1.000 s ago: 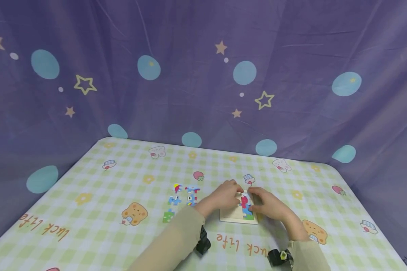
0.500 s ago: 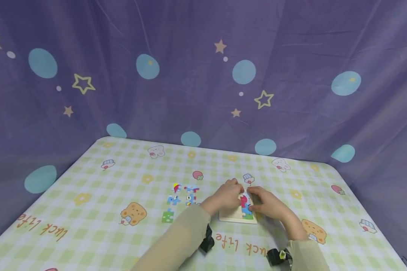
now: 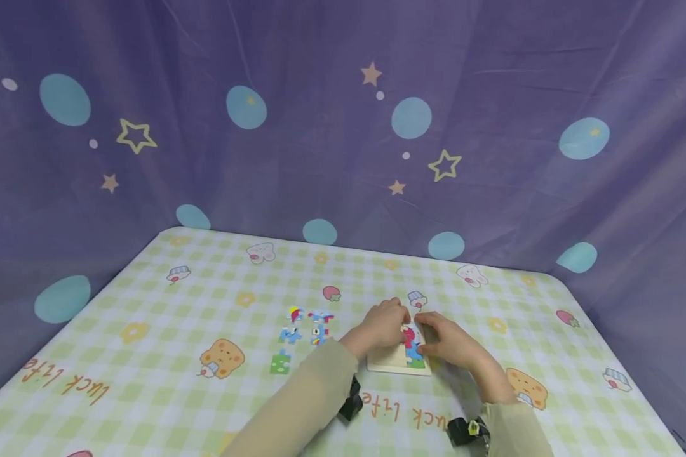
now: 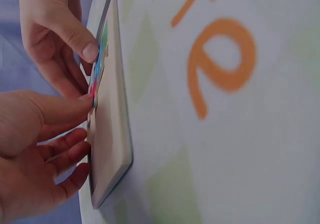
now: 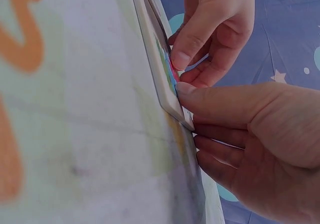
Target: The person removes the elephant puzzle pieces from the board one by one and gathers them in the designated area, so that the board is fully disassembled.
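A shallow wooden puzzle board (image 3: 387,362) lies on the table in the head view, with joined red, blue and green pieces (image 3: 414,350) along its right side and bare wood at its left. My left hand (image 3: 380,325) reaches over the far part of the board, thumb and fingers pinching at a red puzzle piece (image 4: 93,88) that they mostly cover. From the right, my right hand (image 3: 451,343) grips the board's side; its thumb (image 5: 186,88) rests on the pieces and its other fingers stay by the outer edge.
Several loose puzzle pieces lie left of the board, among them a green one (image 3: 281,362), a blue one (image 3: 289,335) and a red-and-yellow one (image 3: 295,313). A checked cloth (image 3: 166,355) covers the table; a purple curtain (image 3: 320,158) hangs behind.
My left hand has shifted slightly right, closer to the joined pieces, and its fingers have drawn in. The right hand keeps its place at the board. The head view has tilted a little.
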A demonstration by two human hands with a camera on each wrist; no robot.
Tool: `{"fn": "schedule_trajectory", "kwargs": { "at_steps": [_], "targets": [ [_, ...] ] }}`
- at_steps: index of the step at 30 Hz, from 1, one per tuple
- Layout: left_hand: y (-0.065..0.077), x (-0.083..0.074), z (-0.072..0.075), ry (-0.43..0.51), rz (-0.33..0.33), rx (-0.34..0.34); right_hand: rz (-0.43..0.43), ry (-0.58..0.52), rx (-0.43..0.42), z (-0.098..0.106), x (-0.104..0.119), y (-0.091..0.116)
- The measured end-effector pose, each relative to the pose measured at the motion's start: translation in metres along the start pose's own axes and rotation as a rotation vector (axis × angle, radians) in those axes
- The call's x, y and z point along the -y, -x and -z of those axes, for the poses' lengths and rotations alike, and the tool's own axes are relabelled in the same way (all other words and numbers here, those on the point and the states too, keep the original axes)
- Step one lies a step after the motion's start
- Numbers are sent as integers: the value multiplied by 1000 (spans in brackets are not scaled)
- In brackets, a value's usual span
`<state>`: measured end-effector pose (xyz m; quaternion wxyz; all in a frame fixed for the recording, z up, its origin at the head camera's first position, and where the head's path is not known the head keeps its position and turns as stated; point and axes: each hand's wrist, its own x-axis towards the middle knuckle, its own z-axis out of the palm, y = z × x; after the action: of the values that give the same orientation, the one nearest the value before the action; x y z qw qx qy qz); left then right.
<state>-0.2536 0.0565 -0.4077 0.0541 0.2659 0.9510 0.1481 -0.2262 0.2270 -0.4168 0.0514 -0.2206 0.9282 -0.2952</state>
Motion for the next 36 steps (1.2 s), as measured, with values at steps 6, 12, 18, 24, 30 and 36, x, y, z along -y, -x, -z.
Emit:
{"fn": "schedule_trajectory", "kwargs": {
  "at_steps": [6,12,18,24,30,36],
  "targets": [
    [-1,-2,-2,20,16,-12,-17,-16,-4,0,0,1],
    [-1,-3,0,50,22,-6,-18,-18,-5,-1,-2,1],
    [-3,-2,-3,51,7,-6,-14,-22,-9,-1,-3,1],
    [-3,-4,-1,22,-10,-7,-13,-25,-8,-1,-2,1],
    [-2,-6,1,-8,-8,-9,-19,-35,-9,-1,-1,1],
    [-2,-5,1,9,-7,-25,-12,-46,-13,-1,-2,1]
  ]
}}
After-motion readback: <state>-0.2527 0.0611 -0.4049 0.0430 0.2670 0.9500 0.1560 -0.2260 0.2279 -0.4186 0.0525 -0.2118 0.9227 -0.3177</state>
